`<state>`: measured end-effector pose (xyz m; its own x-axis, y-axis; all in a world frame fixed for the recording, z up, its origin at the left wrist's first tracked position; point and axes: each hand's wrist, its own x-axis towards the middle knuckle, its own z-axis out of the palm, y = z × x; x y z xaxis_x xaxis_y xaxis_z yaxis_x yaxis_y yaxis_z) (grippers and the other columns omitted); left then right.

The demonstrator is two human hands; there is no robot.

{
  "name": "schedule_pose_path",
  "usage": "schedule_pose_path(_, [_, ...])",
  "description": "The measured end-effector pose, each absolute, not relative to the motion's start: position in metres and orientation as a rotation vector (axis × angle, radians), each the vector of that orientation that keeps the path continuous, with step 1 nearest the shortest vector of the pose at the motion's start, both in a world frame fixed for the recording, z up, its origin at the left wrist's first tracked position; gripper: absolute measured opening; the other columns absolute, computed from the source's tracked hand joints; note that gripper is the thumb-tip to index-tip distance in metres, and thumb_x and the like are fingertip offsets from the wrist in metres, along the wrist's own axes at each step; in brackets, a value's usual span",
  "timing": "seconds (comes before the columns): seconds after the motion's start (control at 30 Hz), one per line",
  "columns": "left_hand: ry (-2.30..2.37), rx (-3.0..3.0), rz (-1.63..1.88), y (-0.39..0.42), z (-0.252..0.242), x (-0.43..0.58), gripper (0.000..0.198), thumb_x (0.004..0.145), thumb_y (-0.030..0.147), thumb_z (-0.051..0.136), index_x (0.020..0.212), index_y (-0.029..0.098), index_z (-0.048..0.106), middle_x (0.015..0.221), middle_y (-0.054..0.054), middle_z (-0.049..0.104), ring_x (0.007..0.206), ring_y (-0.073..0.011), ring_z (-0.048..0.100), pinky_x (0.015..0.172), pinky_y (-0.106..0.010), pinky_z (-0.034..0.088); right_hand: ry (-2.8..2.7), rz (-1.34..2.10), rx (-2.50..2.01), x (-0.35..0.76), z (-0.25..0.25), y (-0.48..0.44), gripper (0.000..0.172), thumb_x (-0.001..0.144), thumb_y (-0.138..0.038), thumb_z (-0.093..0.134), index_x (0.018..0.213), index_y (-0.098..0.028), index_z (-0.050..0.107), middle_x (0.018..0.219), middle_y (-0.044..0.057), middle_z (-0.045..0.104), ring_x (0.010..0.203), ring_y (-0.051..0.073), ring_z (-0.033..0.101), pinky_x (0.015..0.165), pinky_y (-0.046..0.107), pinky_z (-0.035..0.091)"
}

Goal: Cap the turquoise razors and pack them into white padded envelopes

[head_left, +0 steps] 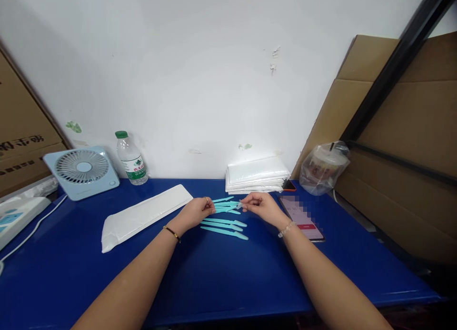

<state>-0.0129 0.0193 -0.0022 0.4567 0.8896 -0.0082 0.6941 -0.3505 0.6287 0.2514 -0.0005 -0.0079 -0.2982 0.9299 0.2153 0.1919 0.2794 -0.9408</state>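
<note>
My left hand (pixel 195 212) is closed, its thumb and fingers pinching the handle end of a turquoise eyebrow razor (pixel 228 208). My right hand (pixel 263 208) pinches a small clear plastic cover (pixel 239 205) at that razor's blade end; whether the cover sits on the blade or just beside it I cannot tell. Behind and under the held razor lie more turquoise razors (pixel 224 199), partly hidden by the hands. Nearer to me, several loose razors (pixel 224 231) rest side by side on the blue table (pixel 221 277), blade ends to the right.
A long white packet (pixel 146 215) lies left of my hands. Stacked white packets (pixel 257 173) stand against the wall. On the right are a phone (pixel 302 218), an orange-edged device (pixel 289 185) and a bagged drink cup (pixel 324 168). A water bottle (pixel 131 158) and a fan (pixel 83 172) stand left.
</note>
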Motion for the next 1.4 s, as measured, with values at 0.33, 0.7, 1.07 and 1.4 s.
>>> schedule_pose_path(0.33, [1.253,2.11,0.482,0.016,-0.001,-0.005,0.029,0.079,0.045,0.05,0.082,0.018,0.058,0.069,0.001,0.057,0.061,-0.0127,0.05,0.054,-0.022,0.036,-1.712,1.139,-1.027,0.24,-0.015,-0.004,0.028,0.07,-0.041,0.07,0.082,-0.015,0.064,0.071,0.005,0.069,0.07,0.017,0.066,0.071,0.032,0.051])
schedule_pose_path(0.7, [1.199,2.27,0.323,0.008,0.0,-0.002,0.026,0.079,0.043,0.052,0.077,0.019,0.063,0.074,-0.001,0.064,0.065,-0.0146,0.055,0.056,-0.023,0.037,-2.019,0.463,-1.446,0.275,0.015,-0.004,0.015,0.078,-0.026,0.056,0.077,-0.017,0.068,0.074,0.004,0.066,0.064,0.014,0.057,0.059,0.024,0.042])
schedule_pose_path(1.07, [1.438,2.664,0.399,0.017,-0.004,0.003,0.014,0.082,0.029,0.054,0.088,0.022,0.065,0.092,-0.003,0.065,0.09,-0.0202,0.055,0.077,-0.03,0.039,-2.158,0.302,-1.808,0.267,-0.008,0.0,0.008,0.072,-0.02,0.059,0.072,-0.017,0.066,0.076,0.006,0.067,0.069,0.016,0.059,0.058,0.023,0.038])
schedule_pose_path(1.4, [1.421,2.61,0.379,0.018,-0.006,0.001,0.014,0.081,0.026,0.056,0.068,0.02,0.06,0.078,-0.001,0.065,0.08,-0.0173,0.055,0.068,-0.027,0.037,-2.201,0.5,-1.673,0.259,-0.009,-0.006,0.008,0.065,-0.013,0.059,0.071,-0.018,0.061,0.08,0.004,0.063,0.068,0.014,0.055,0.055,0.021,0.036])
